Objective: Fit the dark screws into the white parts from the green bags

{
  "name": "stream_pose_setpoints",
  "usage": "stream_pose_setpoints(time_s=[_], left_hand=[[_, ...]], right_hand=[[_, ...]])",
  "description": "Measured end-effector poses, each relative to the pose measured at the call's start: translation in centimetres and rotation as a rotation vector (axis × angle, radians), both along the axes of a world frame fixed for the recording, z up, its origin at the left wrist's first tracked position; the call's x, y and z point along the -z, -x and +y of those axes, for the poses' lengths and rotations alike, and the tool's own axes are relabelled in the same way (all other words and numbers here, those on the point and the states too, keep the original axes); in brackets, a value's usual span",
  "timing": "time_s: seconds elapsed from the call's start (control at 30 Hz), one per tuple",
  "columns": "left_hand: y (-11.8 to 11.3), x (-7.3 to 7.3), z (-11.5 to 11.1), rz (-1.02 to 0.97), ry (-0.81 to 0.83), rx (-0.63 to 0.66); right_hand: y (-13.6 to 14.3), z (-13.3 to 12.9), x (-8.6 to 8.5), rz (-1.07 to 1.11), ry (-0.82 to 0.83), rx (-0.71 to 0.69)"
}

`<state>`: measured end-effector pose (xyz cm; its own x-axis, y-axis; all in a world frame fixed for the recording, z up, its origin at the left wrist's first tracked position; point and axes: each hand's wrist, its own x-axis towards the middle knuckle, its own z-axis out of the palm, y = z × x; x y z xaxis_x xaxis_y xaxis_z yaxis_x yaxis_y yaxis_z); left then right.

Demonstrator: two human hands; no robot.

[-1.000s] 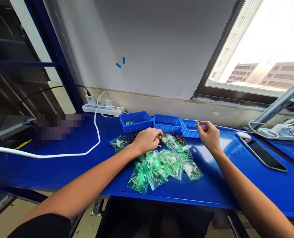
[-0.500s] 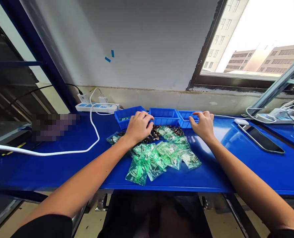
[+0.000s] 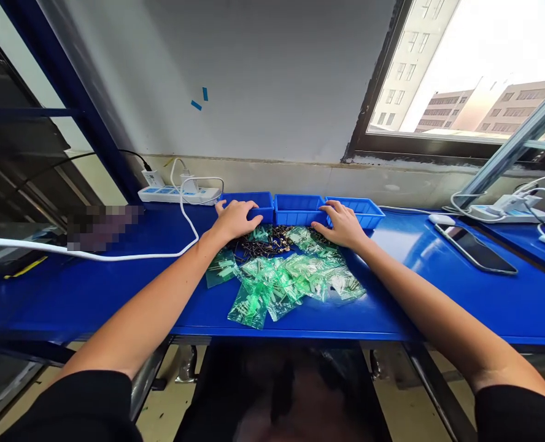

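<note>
Three blue bins stand in a row at the back of the blue table: left bin (image 3: 264, 205), middle bin (image 3: 299, 216), right bin (image 3: 368, 215). My left hand (image 3: 236, 220) is at the front of the left bin, fingers apart and curved over it. At the front of the right bin, near the middle one, is my right hand (image 3: 342, 226), its fingers spread. Small dark metal screws (image 3: 263, 247) are heaped before the bins. Green-tinted clear bags (image 3: 295, 279) of small parts lie nearer the front edge.
At the back left is a white power strip (image 3: 178, 195), with a white cable (image 3: 116, 258) running across the table's left side. A phone (image 3: 477, 247) and another power strip (image 3: 507, 212) are on the right.
My left hand has moved left and my right hand left and down onto the right bin's front. The left bin looks straighter in the row. More of the screws and bags shows at left.
</note>
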<state>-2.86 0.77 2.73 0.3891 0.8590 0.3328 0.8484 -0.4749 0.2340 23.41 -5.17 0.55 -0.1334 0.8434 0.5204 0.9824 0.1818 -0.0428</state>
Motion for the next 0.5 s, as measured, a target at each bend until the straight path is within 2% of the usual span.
stream_pose_setpoints(time_s=[0.17,0.33,0.4,0.5], left_hand=[[0.5,0.3,0.4,-0.093,-0.048,0.02],[0.0,0.3,-0.8,-0.141,-0.098,0.032],[-0.5,0.2,-1.5,-0.123,-0.114,0.094],[-1.4,-0.1,-2.7,-0.078,-0.118,0.269]], right_hand=[[-0.5,0.5,0.0,0.035,-0.04,-0.042],[-0.1,0.0,-0.4,0.115,-0.185,-0.077],[0.0,-0.8,-1.5,0.133,-0.264,-0.03],[-0.3,-2.9,-4.7,0.171,-0.435,0.079]])
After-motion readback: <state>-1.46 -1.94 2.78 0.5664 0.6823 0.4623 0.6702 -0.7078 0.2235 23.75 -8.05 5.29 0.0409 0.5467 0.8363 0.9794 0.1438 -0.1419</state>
